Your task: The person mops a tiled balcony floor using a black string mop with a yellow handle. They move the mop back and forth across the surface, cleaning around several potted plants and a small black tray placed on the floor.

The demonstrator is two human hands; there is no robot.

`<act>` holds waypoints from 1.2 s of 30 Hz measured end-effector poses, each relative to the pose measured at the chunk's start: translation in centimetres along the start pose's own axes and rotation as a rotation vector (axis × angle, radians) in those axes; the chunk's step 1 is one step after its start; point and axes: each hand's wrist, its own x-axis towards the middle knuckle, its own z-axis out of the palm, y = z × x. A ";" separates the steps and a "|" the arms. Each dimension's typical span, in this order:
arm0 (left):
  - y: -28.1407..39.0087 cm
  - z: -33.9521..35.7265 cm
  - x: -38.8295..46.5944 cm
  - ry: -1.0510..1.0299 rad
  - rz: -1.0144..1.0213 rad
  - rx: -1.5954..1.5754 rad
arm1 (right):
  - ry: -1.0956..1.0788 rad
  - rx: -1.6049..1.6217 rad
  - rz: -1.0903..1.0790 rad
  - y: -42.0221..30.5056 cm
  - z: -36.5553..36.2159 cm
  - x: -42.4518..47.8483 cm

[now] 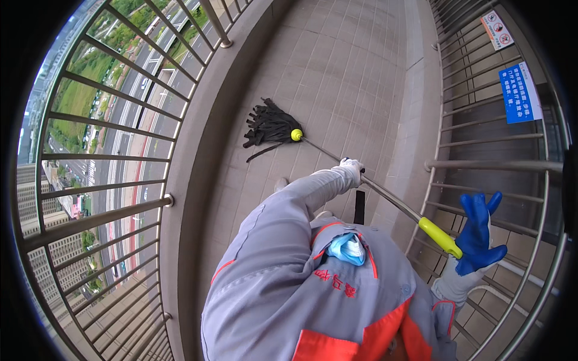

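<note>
A string mop [273, 124] with dark strips and a yellow-green socket lies on the tiled floor, its strips fanned out. Its metal pole [393, 196] runs down to the right, to a yellow-green handle grip [440, 237]. My left hand [353, 170], in a pale glove, is closed around the middle of the pole. My right hand [481, 237], in a glove with a blue coated palm, has its fingers spread. The grip's end meets the base of that palm; whether it presses there is unclear. A light blue face mask [347, 249] sticks out of my grey jacket's chest pocket.
Metal railings [108, 124] on a low ledge [185, 189] border the walkway at left, high above roads and buildings. More railings [490, 164] stand at right, close to my right hand, with a blue sign [519, 94] and a warning sign [497, 30] bearing writing.
</note>
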 end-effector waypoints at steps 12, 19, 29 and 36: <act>17.3 11.2 8.2 -0.260 0.415 0.017 | 0.303 -1.669 0.381 -4.8 -2.2 -7.4; 12.5 1.4 4.2 -0.324 0.299 0.000 | 0.494 -1.619 0.389 -5.0 -2.3 -3.9; -8.9 -0.1 -10.0 0.177 -0.159 -0.021 | -0.066 -0.195 0.039 3.4 3.8 2.7; -5.4 4.6 -9.1 0.205 -0.269 0.062 | 0.122 0.692 0.160 9.2 -1.5 -3.5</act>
